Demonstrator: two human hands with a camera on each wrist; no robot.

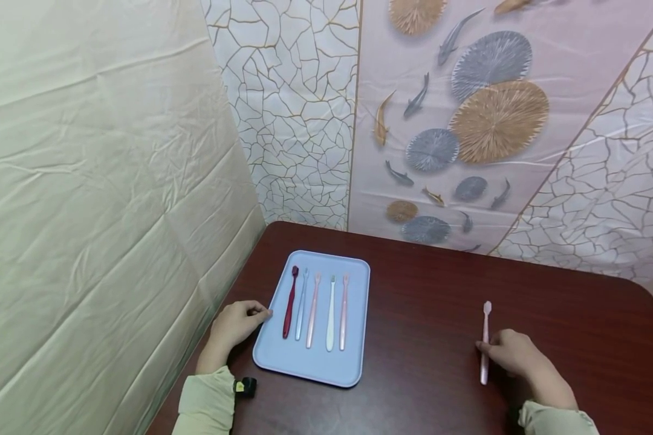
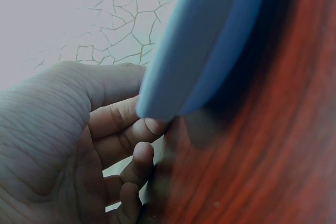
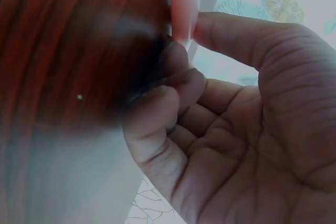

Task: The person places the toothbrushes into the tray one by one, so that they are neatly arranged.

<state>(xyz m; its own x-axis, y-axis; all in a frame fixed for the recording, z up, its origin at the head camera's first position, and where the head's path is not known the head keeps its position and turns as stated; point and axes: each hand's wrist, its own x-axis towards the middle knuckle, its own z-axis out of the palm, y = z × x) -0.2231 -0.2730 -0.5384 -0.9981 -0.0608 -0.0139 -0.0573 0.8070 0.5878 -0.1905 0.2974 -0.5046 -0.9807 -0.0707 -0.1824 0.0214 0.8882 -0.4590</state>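
My left hand [image 1: 237, 326] grips the left rim of a light blue tray [image 1: 326, 374], its thumb and forefinger at the edge. In the left wrist view the tray's side [image 2: 184, 51] meets those fingertips, while the other fingers curl loosely below. On the tray lie a red toothbrush [image 1: 289, 305], a light blue toothbrush [image 1: 302, 307], a pink toothbrush [image 1: 312, 314], a white toothbrush [image 1: 331, 317] and a second pink one, side by side with heads pointing away. Off to the right, my right hand [image 1: 514, 352] pinches another pink toothbrush [image 1: 485, 332] by its handle, close over the table.
Both arms reach over a dark reddish-brown table [image 1: 419, 314]. A cream fabric wall [image 1: 114, 181] runs along its left side, and a patterned curtain [image 1: 305, 121] hangs behind it. A black strap [image 1: 245, 387] shows at the left wrist.
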